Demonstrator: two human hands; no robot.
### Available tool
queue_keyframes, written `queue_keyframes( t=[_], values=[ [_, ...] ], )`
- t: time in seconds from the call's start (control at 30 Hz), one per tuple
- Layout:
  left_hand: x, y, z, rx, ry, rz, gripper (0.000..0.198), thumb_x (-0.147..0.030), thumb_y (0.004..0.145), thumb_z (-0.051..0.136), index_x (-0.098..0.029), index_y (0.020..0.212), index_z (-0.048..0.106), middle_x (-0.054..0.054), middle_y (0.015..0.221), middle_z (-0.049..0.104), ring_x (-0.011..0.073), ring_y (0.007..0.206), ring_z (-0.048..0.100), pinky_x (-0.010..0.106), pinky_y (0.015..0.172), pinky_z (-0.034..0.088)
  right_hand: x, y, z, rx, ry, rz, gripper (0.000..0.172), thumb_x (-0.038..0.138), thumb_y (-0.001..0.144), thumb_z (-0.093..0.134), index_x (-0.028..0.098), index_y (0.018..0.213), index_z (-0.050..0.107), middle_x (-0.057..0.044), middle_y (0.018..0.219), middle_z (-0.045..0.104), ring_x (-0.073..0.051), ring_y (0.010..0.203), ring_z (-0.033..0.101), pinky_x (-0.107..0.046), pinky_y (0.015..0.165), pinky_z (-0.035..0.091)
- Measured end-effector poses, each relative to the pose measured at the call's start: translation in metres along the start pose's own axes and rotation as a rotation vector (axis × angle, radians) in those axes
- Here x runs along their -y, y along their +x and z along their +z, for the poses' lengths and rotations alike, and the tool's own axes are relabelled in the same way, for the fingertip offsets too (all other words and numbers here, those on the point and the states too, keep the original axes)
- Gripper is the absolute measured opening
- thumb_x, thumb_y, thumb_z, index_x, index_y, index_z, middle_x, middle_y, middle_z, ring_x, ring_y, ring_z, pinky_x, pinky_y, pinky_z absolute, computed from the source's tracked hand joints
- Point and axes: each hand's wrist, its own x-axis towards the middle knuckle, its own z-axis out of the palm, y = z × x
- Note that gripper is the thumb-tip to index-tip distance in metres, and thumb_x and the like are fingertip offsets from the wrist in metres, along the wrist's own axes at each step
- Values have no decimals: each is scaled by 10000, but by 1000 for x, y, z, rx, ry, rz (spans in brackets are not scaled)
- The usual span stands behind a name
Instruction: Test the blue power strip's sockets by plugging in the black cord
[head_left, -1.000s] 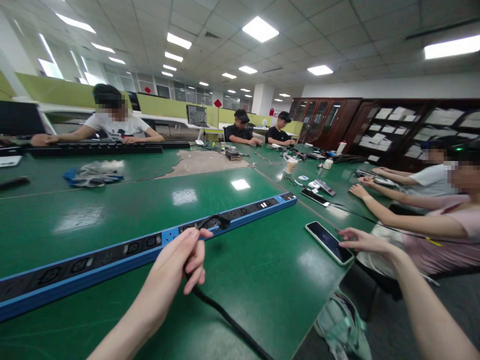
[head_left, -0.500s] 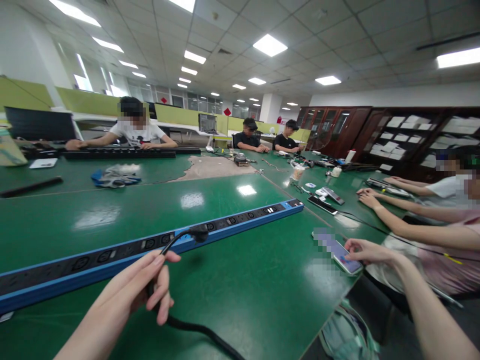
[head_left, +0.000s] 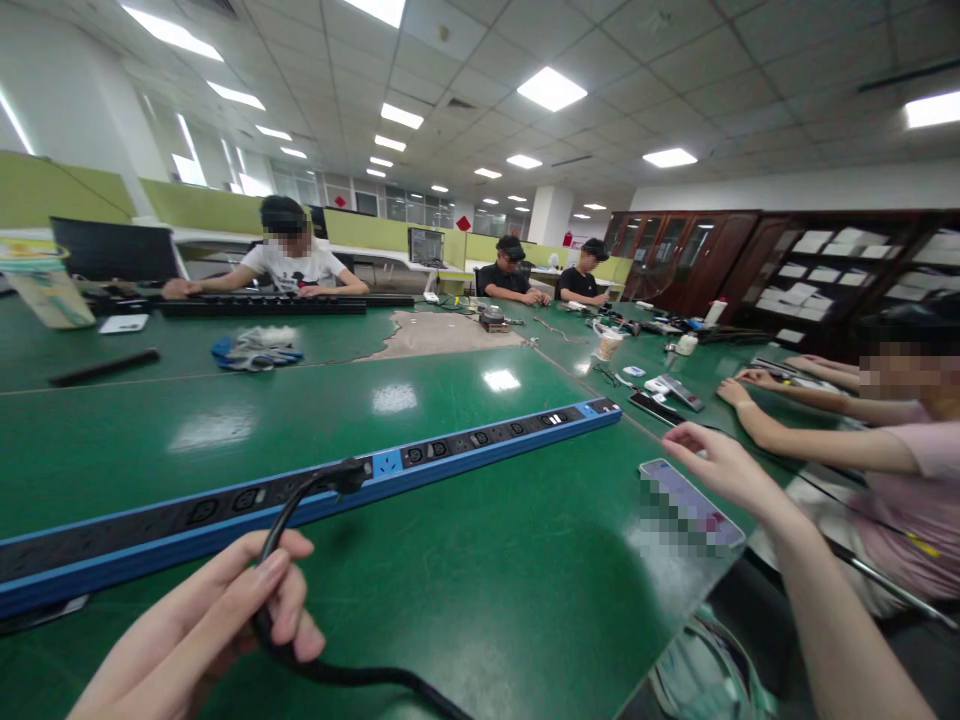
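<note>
In the head view my left hand [head_left: 225, 610] is closed round a black power cord [head_left: 281, 520], gripping it between thumb and fingers. The cord's plug [head_left: 349, 477] hangs in front of a long blue power strip [head_left: 480, 450] with a row of black sockets; whether it touches the strip I cannot tell. From my hand the cord trails down past the lower frame edge. My right hand [head_left: 712, 465] hovers above a smartphone [head_left: 694, 505], fingers loosely bent and holding nothing. The phone lies face up near the table edge, its screen partly blurred out.
On the green table [head_left: 465, 560] lie gloves [head_left: 259, 348], a black bar [head_left: 105, 367], a drink cup [head_left: 607, 343] and a larger cup [head_left: 49, 285]. Several people sit around it. Another person's forearm [head_left: 795, 420] rests at right, and a green bag [head_left: 709, 665] is below the edge.
My right hand has lifted off the phone, up and away from its screen. My left hand has moved left and slightly down with the cord, bringing the plug left along the strip.
</note>
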Motion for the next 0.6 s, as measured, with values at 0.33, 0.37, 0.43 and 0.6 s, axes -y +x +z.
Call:
queue_keyframes(
  t=[0.33,0.37,0.43,0.6],
  values=[
    [-19,-14,-8,32,403,289,470,-619,832,775,-264,1118,662,42,826,769,271,806,747,340,791,599,299,-33,154,649,577,-542,497,587,1039,584,286,1435,601,-62,1137,735,-217,1001,691,-327,779,564],
    [-21,-16,-8,33,436,302,437,-609,844,766,-270,1102,666,38,814,770,269,793,747,334,786,591,320,-33,171,676,601,-559,545,619,1015,614,292,1449,586,-54,1132,735,-213,982,689,-318,767,556],
    [-22,-19,-9,35,490,310,378,-565,853,770,-285,1090,678,30,805,778,272,773,751,327,769,577,358,-29,202,705,630,-528,646,683,972,643,284,1471,555,-39,1078,740,-197,898,684,-295,715,533],
    [-19,-22,-24,-53,612,366,299,-439,780,843,-337,1039,733,17,799,791,303,747,759,288,661,497,426,-19,262,864,564,-492,645,748,847,748,205,1192,691,-1,801,718,-169,691,625,-277,638,463]
  ],
)
